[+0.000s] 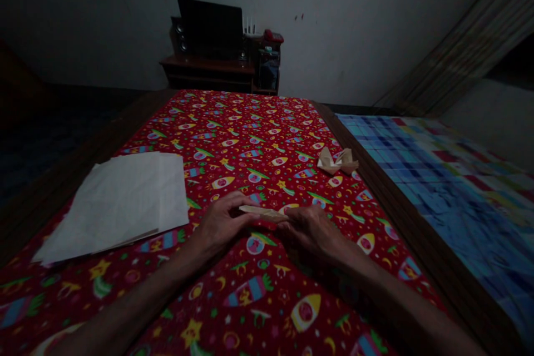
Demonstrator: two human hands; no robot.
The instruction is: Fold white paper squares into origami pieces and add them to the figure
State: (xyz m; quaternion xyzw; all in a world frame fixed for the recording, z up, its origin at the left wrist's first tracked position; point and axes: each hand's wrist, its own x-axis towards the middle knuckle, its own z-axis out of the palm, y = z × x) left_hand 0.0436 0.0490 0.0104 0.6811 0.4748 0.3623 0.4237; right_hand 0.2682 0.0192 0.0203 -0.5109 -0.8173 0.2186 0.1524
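Note:
Both my hands rest on a red cloth (233, 139) printed with rockets and stars. My left hand (221, 222) and my right hand (311, 231) pinch the two ends of a narrow folded strip of pale paper (263, 212) held flat just above the cloth. Fingers of both hands are closed on it. To my left lies a stack of plain white paper sheets (120, 203). A finished folded paper figure (337, 161) sits further away on the right, near the cloth's edge.
The cloth covers a table with a dark wooden edge (387, 189). A blue checked mat (450, 178) lies on the floor to the right. A low cabinet with a dark screen (211, 28) stands against the far wall. The room is dim.

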